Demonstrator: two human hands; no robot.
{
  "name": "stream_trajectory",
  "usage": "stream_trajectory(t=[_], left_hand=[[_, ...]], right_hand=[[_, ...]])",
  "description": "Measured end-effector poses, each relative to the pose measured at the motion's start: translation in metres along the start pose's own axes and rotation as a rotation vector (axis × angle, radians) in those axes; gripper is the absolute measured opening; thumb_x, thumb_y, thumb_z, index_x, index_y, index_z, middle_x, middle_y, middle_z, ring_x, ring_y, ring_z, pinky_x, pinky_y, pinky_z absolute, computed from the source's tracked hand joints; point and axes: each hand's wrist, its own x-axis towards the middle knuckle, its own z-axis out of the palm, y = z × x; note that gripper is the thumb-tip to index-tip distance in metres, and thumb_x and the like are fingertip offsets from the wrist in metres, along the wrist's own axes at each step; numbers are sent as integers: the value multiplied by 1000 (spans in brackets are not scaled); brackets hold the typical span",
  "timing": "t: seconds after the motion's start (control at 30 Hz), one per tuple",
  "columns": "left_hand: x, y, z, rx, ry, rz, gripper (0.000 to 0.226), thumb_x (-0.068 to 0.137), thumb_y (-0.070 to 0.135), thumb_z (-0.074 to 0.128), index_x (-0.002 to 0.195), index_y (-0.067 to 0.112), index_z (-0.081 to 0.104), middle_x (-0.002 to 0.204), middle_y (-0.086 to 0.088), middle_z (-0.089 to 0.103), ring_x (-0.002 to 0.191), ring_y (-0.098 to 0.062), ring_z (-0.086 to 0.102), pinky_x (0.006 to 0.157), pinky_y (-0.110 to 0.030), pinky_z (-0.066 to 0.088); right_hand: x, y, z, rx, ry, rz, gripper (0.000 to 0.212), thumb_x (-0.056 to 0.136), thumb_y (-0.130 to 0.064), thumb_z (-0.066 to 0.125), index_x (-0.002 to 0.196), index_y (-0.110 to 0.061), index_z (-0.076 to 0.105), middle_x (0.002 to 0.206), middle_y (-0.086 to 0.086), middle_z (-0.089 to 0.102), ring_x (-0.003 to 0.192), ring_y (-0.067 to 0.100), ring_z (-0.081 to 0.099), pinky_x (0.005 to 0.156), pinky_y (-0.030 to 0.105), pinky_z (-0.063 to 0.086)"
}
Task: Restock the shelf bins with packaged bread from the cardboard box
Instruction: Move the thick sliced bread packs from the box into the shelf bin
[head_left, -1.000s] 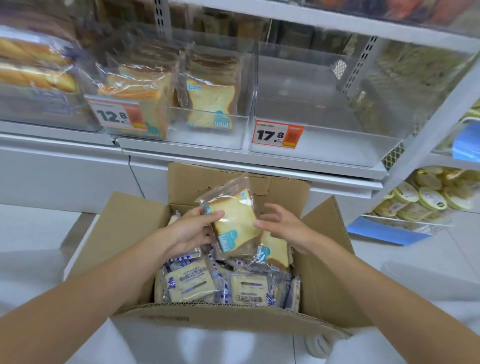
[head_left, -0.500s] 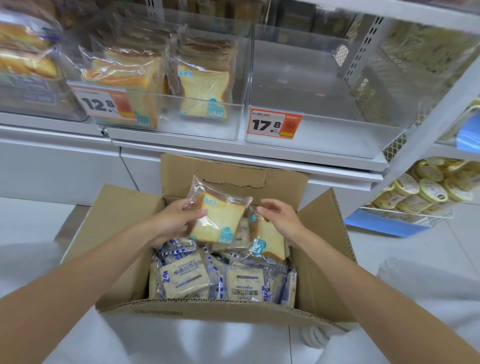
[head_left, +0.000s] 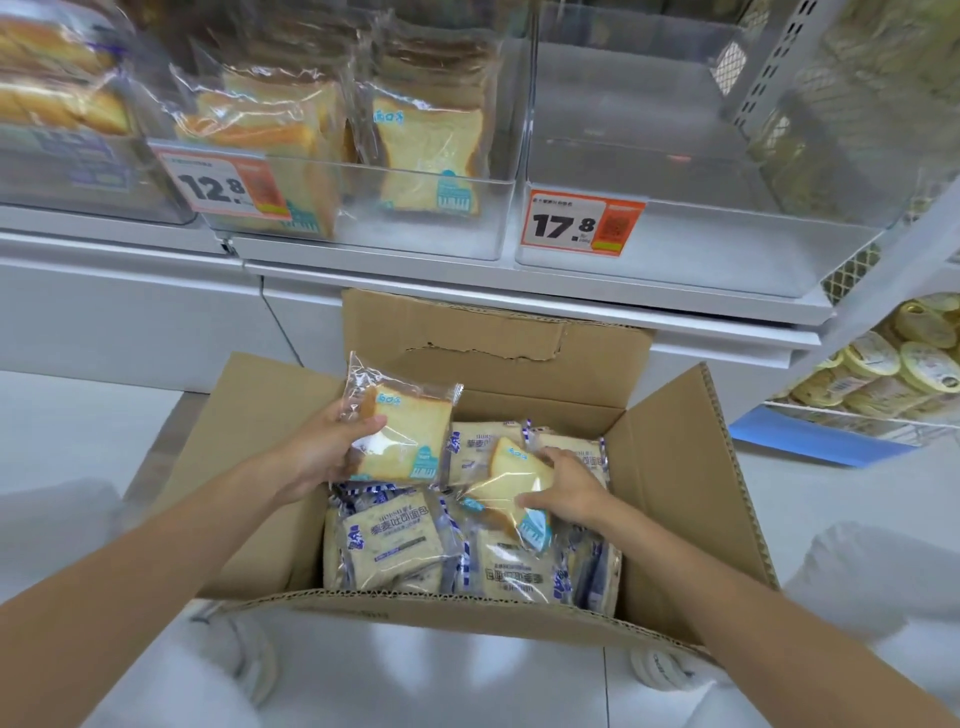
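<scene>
The left hand (head_left: 332, 452) is holding a bread pack (head_left: 410, 436), and the right hand (head_left: 566, 488) is grabbing a second pack (head_left: 514, 483); holding gently is probably wisest.

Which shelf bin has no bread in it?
The clear bin tagged 17.8, on the right; the 12.8 bin beside it holds bread packs.

You see a brown corrugated cardboard box (head_left: 670, 467), matt and rough at its cut edges, glossy crinkled clear-plastic bread packets (head_left: 400, 436), and smooth transparent plastic shelf bins (head_left: 675, 244).
</scene>
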Motion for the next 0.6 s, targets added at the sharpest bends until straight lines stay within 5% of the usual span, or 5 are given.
stream_trajectory(t=[0.1, 0.3, 0.43, 0.53, 0.6], left_hand=[[-5, 4, -2, -14, 25, 39, 30, 89, 29, 69, 118, 28, 58, 112, -10, 66, 61, -17, 49, 61, -31, 41], [-28, 32, 13, 108, -118, 155, 53, 87, 44, 66, 131, 24, 45, 101, 0, 65, 88, -19, 64, 76, -34, 53], [-56, 59, 27, 297, -197, 310, 75, 57, 69, 78, 120, 37, 52, 110, 12, 65, 102, -13, 64, 93, -39, 52], [-64, 79, 15, 228, -115, 404, 82, 52, 55, 89, 123, 30, 56, 118, 5, 68, 105, -12, 66, 96, -41, 53], [-72, 97, 7, 188, -105, 500, 71, 68, 22, 88, 127, 28, 49, 119, 13, 63, 99, 4, 61, 84, -17, 54]], right_hand=[[-3, -21, -20, -27, 70, -118, 75, 68, -35, 85, 133, -19, 49, 122, -4, 54, 118, 20, 51, 101, 37, 42], [-37, -108, -67, 61, 136, -433, 69, 70, -29, 85, 130, -25, 51, 116, -9, 51, 111, 9, 50, 102, 32, 44], [-58, -160, -89, 28, 145, -592, 77, 69, -32, 87, 135, -31, 48, 136, -8, 44, 126, 6, 44, 112, 30, 36], [-68, -193, -119, -171, 49, -569, 109, 69, -40, 86, 154, -33, 18, 156, -9, 28, 141, 9, 29, 114, 25, 26], [-75, -217, -141, -237, 25, -541, 117, 67, -46, 85, 155, -35, 8, 150, -8, 39, 135, 13, 39, 109, 25, 31]])
